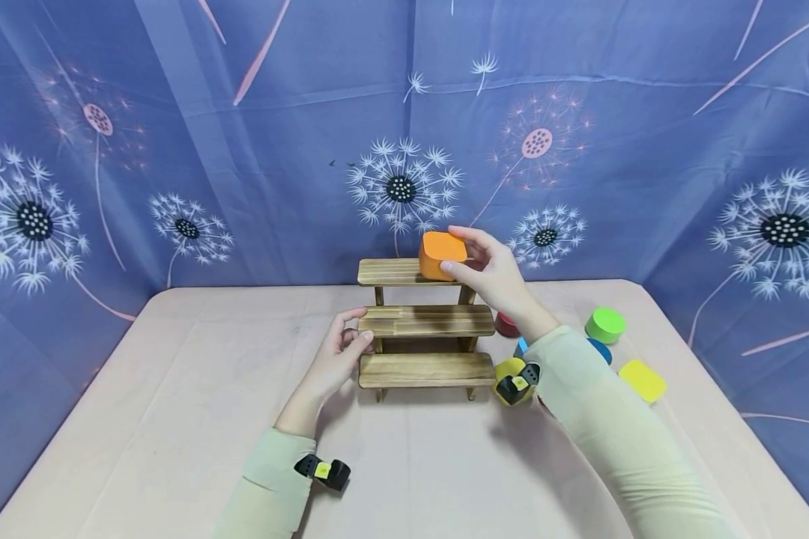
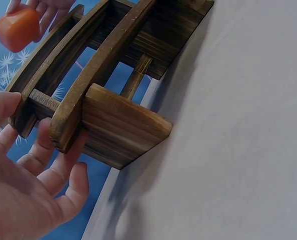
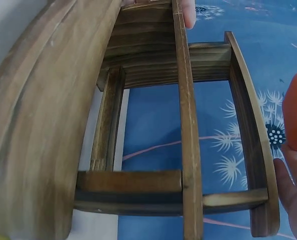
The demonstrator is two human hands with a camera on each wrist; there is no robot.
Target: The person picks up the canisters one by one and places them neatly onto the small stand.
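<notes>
A three-tier wooden stand (image 1: 438, 368) stands on the table, its steps rising toward the back. My left hand (image 1: 337, 355) grips the left end of its middle step; in the left wrist view the thumb and fingers (image 2: 41, 147) lie around the wooden ends. Up at the top step, my right hand (image 1: 495, 277) pinches an orange block (image 1: 438, 253) with rounded corners between thumb and fingers. From the head view I cannot tell whether the block touches the step. The orange block (image 3: 296, 112) shows at the right edge of the right wrist view, beyond the stand (image 3: 188, 125).
Right of the stand lie a green round block (image 1: 606, 325), a yellow block (image 1: 642, 381), a dark blue block (image 1: 600, 350), a red block (image 1: 505, 325) and another yellow block (image 1: 507, 372). The right forearm partly covers several. A blue dandelion-print cloth (image 1: 276, 187) hangs behind the table.
</notes>
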